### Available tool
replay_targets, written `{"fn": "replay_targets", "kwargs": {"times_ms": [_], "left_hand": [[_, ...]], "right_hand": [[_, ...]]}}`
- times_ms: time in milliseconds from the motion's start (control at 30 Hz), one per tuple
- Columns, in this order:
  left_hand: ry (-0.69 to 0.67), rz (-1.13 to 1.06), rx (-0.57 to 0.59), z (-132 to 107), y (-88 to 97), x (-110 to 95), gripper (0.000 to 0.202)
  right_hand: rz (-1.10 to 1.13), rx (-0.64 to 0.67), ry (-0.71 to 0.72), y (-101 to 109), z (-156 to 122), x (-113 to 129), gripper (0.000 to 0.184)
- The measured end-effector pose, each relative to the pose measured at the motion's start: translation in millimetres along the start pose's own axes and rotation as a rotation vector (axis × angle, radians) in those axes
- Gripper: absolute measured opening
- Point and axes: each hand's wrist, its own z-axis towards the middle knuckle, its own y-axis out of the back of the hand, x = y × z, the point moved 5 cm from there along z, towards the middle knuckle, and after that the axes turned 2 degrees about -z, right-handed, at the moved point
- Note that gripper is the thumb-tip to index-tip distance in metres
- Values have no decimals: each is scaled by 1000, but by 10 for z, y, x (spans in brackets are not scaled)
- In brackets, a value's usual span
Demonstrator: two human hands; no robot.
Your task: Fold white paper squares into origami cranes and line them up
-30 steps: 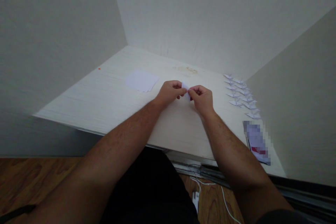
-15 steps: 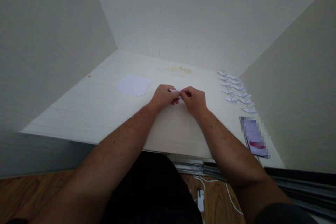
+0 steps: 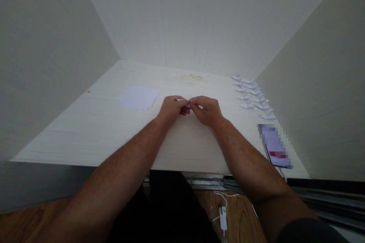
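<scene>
Both my hands meet above the middle of the white tabletop [image 3: 188, 144]. Between them is a small folded piece of white paper [image 3: 187, 104], mostly hidden by the fingers. My left hand [image 3: 172, 109] is closed on its left part, thumb on top and fingertips below. Thumb and index finger of my right hand [image 3: 207, 110] pinch the paper's right end. Left of my hands lies a stack of white paper sheets [image 3: 139, 97], its edges slightly uneven. Several folded white paper cranes [image 3: 252, 93] stand in rows at the right.
A phone [image 3: 274, 146], its screen blurred out, lies near the table's right front edge with a cable at its lower end. Walls enclose the table at left, back and right. Below, a white power strip [image 3: 222, 218] and cords lie on the wooden floor.
My right hand has turned slightly, with its fingers closer against the left hand at the paper. The whole view has shifted a little; the stack and cranes stay where they were.
</scene>
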Motion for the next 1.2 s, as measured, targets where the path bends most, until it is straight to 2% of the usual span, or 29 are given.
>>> {"fn": "replay_targets", "kwargs": {"times_ms": [200, 333, 400, 533, 633, 933, 1200], "left_hand": [[61, -91, 73, 3, -31, 16, 17], [57, -92, 72, 5, -25, 14, 21], [43, -81, 56, 1, -16, 3, 18], [-20, -6, 46, -11, -10, -36, 14], [-74, 36, 68, -22, -19, -63, 17], [-161, -44, 8, -19, 20, -93, 26], [-199, 117, 0, -40, 62, -132, 31]], "right_hand": [[66, -5, -65, 6, -9, -69, 21], [174, -55, -82, 26, -13, -61, 23], [253, -81, -169, 25, -8, -78, 20], [431, -119, -441, -21, -6, -166, 15], [524, -145, -547, -52, -5, -220, 15], [629, -139, -600, -53, -1, -249, 17], [543, -123, -599, -30, 11, -219, 17]]}}
